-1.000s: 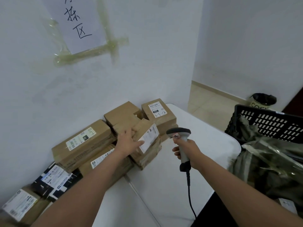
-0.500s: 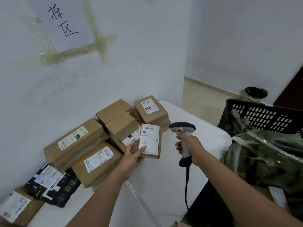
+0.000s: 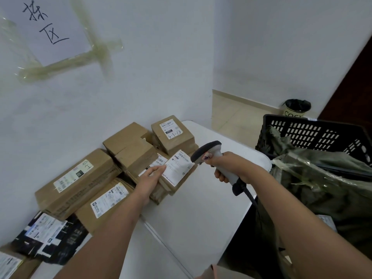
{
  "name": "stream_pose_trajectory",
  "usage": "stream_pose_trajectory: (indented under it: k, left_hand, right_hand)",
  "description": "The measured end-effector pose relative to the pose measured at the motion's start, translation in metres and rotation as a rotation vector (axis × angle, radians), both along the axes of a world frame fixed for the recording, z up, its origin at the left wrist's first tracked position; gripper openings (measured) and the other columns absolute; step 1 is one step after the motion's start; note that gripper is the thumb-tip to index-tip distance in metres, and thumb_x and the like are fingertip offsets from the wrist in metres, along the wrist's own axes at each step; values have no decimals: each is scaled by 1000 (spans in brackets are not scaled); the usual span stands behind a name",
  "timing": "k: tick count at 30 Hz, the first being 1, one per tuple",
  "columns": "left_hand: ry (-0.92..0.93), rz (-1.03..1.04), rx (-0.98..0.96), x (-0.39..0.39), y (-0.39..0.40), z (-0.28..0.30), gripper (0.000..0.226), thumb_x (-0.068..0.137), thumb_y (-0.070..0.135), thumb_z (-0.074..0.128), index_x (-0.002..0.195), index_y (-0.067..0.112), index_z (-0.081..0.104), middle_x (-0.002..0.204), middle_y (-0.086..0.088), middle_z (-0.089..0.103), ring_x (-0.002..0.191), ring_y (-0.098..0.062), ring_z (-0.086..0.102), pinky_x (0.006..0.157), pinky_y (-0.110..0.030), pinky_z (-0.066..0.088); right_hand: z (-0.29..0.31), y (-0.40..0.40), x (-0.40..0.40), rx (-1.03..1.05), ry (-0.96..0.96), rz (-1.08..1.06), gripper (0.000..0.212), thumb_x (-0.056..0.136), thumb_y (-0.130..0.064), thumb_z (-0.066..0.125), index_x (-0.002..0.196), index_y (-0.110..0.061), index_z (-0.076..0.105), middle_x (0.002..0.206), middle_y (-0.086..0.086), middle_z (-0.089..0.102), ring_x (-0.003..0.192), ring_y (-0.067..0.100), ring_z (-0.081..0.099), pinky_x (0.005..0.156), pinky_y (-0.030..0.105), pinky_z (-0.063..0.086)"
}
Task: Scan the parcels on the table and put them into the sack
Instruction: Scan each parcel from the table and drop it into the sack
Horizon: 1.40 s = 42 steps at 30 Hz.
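I've brought the small box [image 3: 177, 172] back down from where I held it up half a second ago; it now sits tilted at the near edge of the box pile [image 3: 128, 158], label up. My left hand [image 3: 150, 178] grips its left edge. My right hand [image 3: 227, 166] is wrapped round the scanner [image 3: 209, 153], its head just right of the label. I judge the scan is under way; the sack [image 3: 326, 184] waits right of the pile.

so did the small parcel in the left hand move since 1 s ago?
Yes. The small parcel was lifted off the stack by the left hand and now tilts toward the scanner, label up.
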<state>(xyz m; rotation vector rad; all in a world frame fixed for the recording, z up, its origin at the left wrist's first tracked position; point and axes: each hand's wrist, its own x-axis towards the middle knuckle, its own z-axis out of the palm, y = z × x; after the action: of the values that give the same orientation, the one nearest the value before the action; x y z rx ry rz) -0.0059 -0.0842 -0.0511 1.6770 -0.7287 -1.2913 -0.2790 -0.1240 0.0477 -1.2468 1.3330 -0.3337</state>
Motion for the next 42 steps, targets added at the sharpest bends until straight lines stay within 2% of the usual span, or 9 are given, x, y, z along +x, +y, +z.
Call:
stream_pose_trajectory:
  k: [3, 13, 19, 27, 36, 42]
  left_hand:
    - [20, -34, 4, 3, -5, 3, 36, 83, 44, 74, 112, 23, 71, 103, -2, 76, 94, -21, 73, 92, -45, 56]
    - [-29, -62, 19, 3, -14, 3, 36, 82, 48, 73, 111, 27, 72, 107, -2, 75, 99, -21, 72, 96, -43, 54]
    - [12, -67, 23, 2, -16, 3, 36, 87, 41, 70, 117, 21, 69, 106, -6, 75, 96, -22, 73, 93, -43, 56]
    - [-13, -68, 43, 3, -15, 2, 37, 88, 42, 68, 119, 23, 67, 103, -3, 76, 94, -20, 73, 93, -43, 56]
    - [-77, -91, 48, -3, -14, 0, 39, 75, 59, 74, 105, 34, 73, 112, 2, 73, 113, -23, 64, 106, -47, 46]
    - [-91, -135, 44, -20, -15, 4, 30, 84, 52, 69, 107, 32, 72, 108, 5, 74, 113, -22, 64, 110, -47, 42]
  right_hand:
    - [5, -3, -1, -1, 56, 56, 34, 90, -39, 63, 99, -7, 56, 65, 7, 62, 52, 17, 54, 52, 26, 43]
    - [8, -12, 0, -28, 121, 106, 47, 86, -38, 65, 114, 0, 58, 65, 9, 63, 52, 18, 54, 52, 26, 43]
    - [16, -12, 1, -61, 151, 134, 36, 89, -33, 63, 109, -4, 59, 66, 8, 62, 50, 19, 53, 51, 26, 44]
    - [19, -14, 1, -67, 169, 151, 37, 88, -34, 63, 109, -4, 59, 66, 9, 63, 51, 19, 54, 52, 26, 44]
    - [21, -8, -8, -50, 144, 154, 33, 89, -32, 63, 106, -4, 59, 65, 9, 62, 50, 19, 52, 52, 26, 43]
    - [23, -3, -25, -57, 126, 135, 29, 89, -34, 63, 98, -7, 58, 65, 8, 63, 49, 18, 53, 52, 26, 43]
